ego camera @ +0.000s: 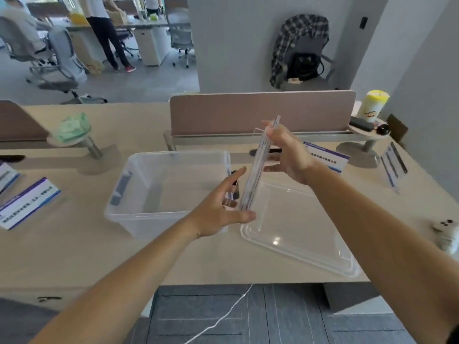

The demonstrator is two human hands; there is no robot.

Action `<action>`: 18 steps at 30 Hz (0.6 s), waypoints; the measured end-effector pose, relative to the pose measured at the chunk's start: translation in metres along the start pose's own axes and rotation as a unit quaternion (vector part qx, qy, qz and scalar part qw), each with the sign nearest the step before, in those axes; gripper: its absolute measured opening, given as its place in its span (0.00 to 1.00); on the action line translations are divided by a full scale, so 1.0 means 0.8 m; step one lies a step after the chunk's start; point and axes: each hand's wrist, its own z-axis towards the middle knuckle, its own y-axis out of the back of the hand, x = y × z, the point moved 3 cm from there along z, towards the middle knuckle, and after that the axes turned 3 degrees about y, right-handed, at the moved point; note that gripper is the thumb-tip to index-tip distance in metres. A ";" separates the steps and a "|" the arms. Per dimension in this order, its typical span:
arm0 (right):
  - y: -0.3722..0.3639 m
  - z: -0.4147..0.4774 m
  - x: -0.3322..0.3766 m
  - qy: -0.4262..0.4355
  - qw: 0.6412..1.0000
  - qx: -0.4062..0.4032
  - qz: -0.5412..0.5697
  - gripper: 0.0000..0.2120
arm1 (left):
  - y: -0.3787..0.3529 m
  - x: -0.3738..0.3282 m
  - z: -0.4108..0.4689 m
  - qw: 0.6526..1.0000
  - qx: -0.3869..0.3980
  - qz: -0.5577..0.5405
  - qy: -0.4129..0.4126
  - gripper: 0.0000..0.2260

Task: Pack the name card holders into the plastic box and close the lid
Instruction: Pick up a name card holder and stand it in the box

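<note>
A clear plastic box (139,214) stands open on the desk, nothing visible inside it. Its clear lid (310,247) lies flat to its right. Above the gap between them I hold a clear name card holder (258,167) edge-on and tilted. My right hand (288,155) grips its upper part. My left hand (223,207) is at its lower end with spread fingers, the thumb touching the bottom edge. More name card holders stand on the desk: one at the left (29,202), one behind my right hand (335,161), one at the right (395,167).
A brown divider panel (260,110) runs behind the box. A green bag (73,127) lies on a small stand at the left. Another stand at the right carries a yellow-lidded cup (375,105). A white object (447,232) lies at the desk's right edge. People and chairs are far behind.
</note>
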 end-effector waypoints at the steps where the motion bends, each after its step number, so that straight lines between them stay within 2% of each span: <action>1: -0.024 0.010 0.005 0.008 1.000 -0.003 -0.008 0.37 | 0.017 0.007 -0.007 1.000 -0.012 -0.010 -0.008 0.40; 5: -0.104 0.047 0.029 0.082 0.992 -0.014 -0.092 0.30 | 0.076 0.032 -0.025 0.997 -0.052 -0.059 -0.016 0.34; 8: -0.147 0.077 0.046 0.089 0.987 0.002 -0.135 0.32 | 0.113 0.047 -0.026 0.994 -0.067 -0.085 -0.015 0.29; 15: -0.202 0.170 0.028 -0.030 0.991 0.088 -0.100 0.34 | 0.178 0.096 0.006 0.988 -0.106 -0.115 0.012 0.24; 18: -0.221 0.224 -0.001 -0.075 0.988 0.129 -0.049 0.39 | 0.205 0.121 0.024 0.984 -0.127 -0.114 0.053 0.24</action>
